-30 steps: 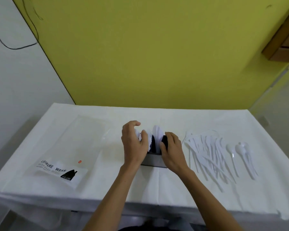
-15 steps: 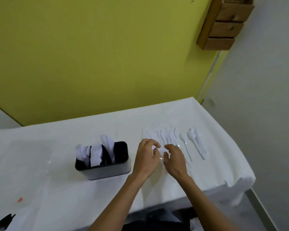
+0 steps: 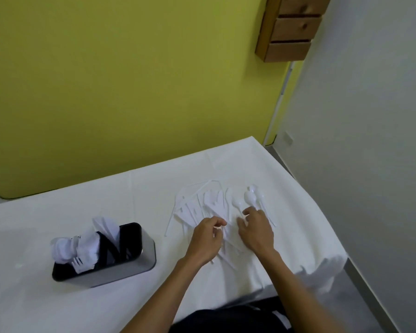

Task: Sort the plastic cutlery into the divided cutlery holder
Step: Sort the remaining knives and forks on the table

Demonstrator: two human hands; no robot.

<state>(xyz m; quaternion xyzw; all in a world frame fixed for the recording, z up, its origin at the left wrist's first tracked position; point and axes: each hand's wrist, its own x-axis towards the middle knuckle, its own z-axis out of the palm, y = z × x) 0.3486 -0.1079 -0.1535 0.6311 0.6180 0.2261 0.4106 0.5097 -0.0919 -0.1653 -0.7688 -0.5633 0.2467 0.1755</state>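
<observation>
A: White plastic cutlery (image 3: 202, 207) lies loose on the tablecloth (image 3: 58, 212), apart from the cutlery holder (image 3: 130, 263). Hands?
B: Left hand (image 3: 205, 239) has curled fingers and pinches one piece in the pile. Right hand (image 3: 256, 230) is spread and holds nothing, with its tips by the spoons (image 3: 249, 198). Probably separating types.
A: Holder?
B: Partly filled. The compartment nearest the pile looks vacant.

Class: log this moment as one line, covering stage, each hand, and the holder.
stage: picking from loose cutlery pile | left hand: pinches one white piece | right hand: rests on pile by spoons | cutlery holder: partly filled
</observation>
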